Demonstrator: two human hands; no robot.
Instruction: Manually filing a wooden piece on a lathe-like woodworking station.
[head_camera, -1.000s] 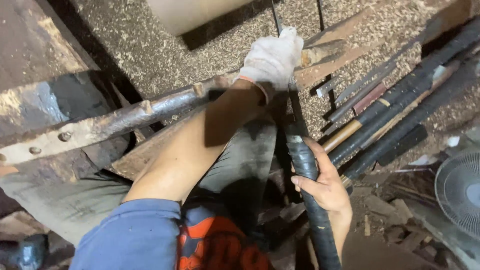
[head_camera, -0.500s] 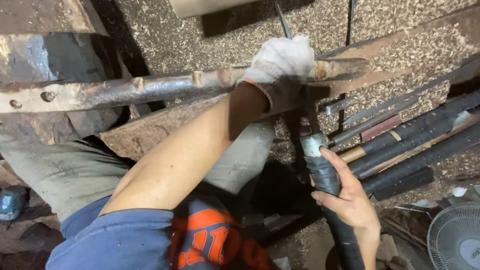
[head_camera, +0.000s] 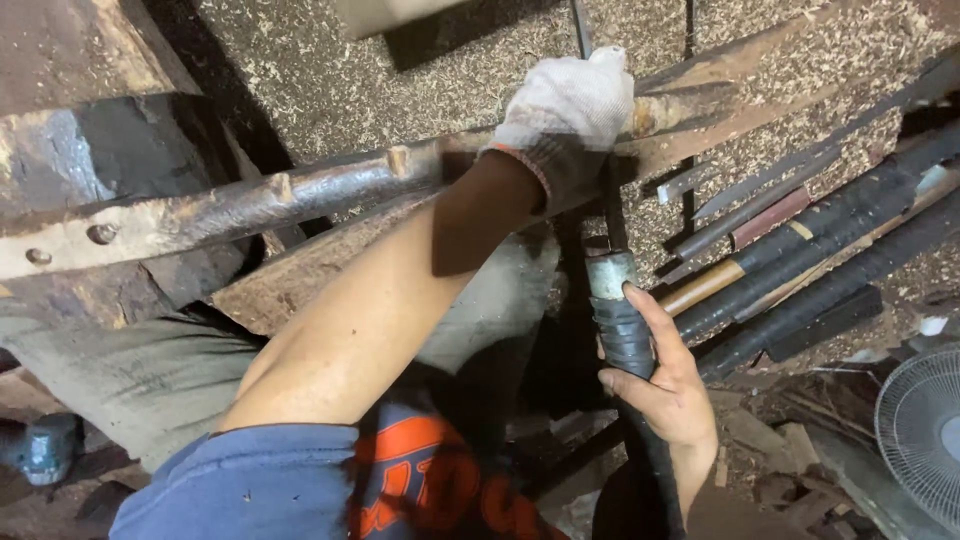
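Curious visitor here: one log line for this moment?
left hand: gloved, grips wooden piece | right hand: bare, holds black-wrapped handle | floor: sawdust

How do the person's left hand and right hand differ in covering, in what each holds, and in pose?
The left hand wears a white knitted glove; the right hand is bare. The left hand grips the long rusty metal bar, while the right hand grips the black-wrapped tool handle. The left hand is stretched further away; the right hand sits lower and nearer. Both have their fingers closed around what they hold.

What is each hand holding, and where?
Left hand, gloved, grips the long wooden piece near its far end; right hand grips the tool's black-wrapped handle.
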